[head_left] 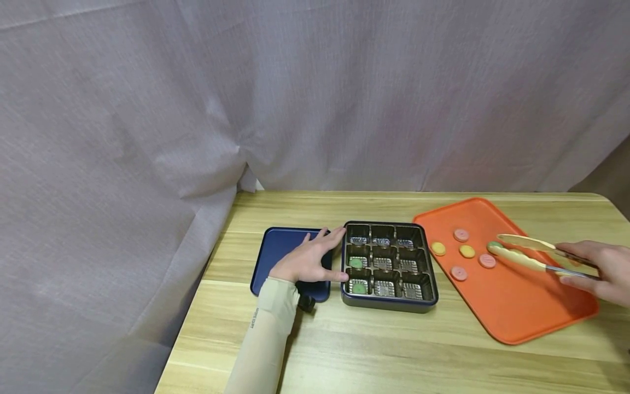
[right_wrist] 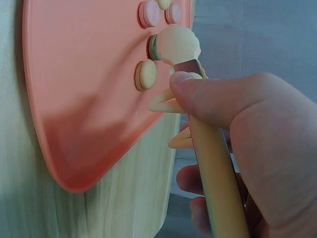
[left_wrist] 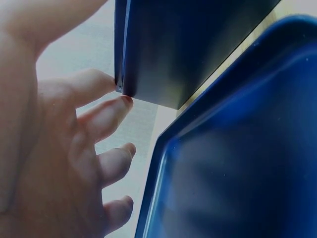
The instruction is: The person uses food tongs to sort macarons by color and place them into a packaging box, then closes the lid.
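My left hand (head_left: 309, 261) rests against the left side of a dark blue box (head_left: 389, 304), fingers spread, thumb at the near part of the rim and index fingertip at the far corner. Inside the box is a black divided insert; one green macaron (head_left: 356, 263) lies in the left middle compartment and another green macaron (head_left: 360, 288) in the near left one. Over the orange tray (head_left: 531, 312), my right hand (head_left: 607, 271) grips tongs (head_left: 524, 259) with cream tips. The tips are parted around a green macaron (right_wrist: 152, 47), which they partly cover in the head view.
Pink macarons (head_left: 459, 273) and yellow macarons (head_left: 438, 249) lie around the green one on the tray. A blue lid (head_left: 275, 257) lies on the wooden table (head_left: 344, 350), under my left hand. Behind the table hangs a grey curtain (head_left: 334, 98).
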`<state>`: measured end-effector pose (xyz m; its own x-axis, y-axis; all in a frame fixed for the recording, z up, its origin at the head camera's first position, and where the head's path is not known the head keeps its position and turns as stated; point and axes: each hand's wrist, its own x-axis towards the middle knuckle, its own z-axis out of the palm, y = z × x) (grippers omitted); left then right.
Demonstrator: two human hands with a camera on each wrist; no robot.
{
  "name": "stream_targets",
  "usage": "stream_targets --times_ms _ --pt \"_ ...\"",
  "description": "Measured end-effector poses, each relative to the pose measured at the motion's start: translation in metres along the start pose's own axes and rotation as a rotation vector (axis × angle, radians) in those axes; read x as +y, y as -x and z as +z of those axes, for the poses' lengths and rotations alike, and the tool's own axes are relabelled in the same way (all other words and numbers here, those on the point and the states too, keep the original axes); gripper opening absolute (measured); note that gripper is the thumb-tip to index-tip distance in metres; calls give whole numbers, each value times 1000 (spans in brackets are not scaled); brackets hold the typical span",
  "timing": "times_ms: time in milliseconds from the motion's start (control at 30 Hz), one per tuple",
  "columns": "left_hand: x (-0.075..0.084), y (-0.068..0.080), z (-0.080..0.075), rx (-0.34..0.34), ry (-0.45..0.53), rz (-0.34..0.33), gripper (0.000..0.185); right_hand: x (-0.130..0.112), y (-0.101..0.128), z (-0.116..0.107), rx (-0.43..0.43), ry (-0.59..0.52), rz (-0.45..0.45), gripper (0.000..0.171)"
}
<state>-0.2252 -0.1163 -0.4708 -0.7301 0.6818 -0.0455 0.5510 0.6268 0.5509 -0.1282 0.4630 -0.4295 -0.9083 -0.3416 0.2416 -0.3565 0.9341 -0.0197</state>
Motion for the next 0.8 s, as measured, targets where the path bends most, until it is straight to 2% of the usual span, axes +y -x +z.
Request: stream_targets --times_ms 433,800 --pt "1 0 -1 -2 1 0 113 -1 -2 2 -80 44 -3 78" --pt "2 1 -2 -1 -5 11 114 -3 -3 2 -119 30 14 74"
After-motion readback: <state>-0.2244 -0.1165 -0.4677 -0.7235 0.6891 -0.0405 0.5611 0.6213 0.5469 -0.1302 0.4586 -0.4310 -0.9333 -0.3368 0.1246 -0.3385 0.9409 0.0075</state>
